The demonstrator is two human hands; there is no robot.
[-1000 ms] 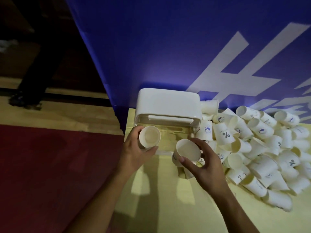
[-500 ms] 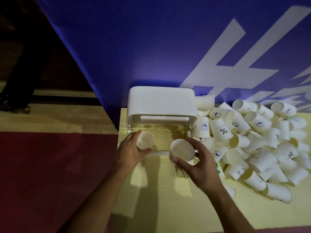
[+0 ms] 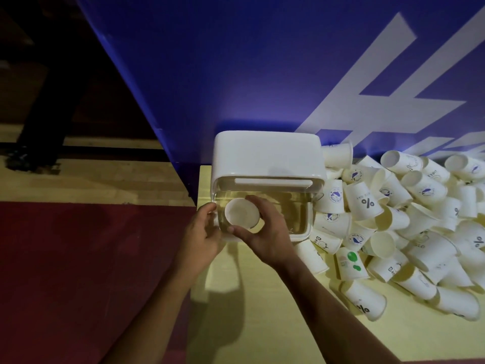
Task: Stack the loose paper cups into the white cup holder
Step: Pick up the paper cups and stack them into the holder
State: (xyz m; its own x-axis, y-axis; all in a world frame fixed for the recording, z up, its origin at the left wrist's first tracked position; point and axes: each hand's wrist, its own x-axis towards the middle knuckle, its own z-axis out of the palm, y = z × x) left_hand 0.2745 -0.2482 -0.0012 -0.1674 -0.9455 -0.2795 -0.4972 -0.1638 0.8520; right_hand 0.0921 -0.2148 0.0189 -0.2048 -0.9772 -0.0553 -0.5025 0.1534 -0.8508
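Note:
The white cup holder (image 3: pixel 267 156) stands at the table's back left, its clear front bin (image 3: pixel 291 214) facing me. My right hand (image 3: pixel 270 237) grips a white paper cup (image 3: pixel 240 214), mouth towards me, inside the left part of the bin. A second rim shows just behind that cup's right edge. My left hand (image 3: pixel 200 232) curls around the holder's left front corner, beside the cup; no cup shows in it. A big heap of loose paper cups (image 3: pixel 409 227) lies to the right of the holder.
A blue panel with white lettering (image 3: pixel 262 74) rises right behind the holder and the heap. The yellow table (image 3: pixel 257 311) ends just left of the holder; beyond it are a red carpet (image 3: pixel 78 271) and wooden floor. A person's dark legs stand at far left.
Each hand held its own cup in front of the holder. The right hand has moved left and into the bin with its cup; the left hand's cup is out of sight, and that hand now rests on the holder's corner.

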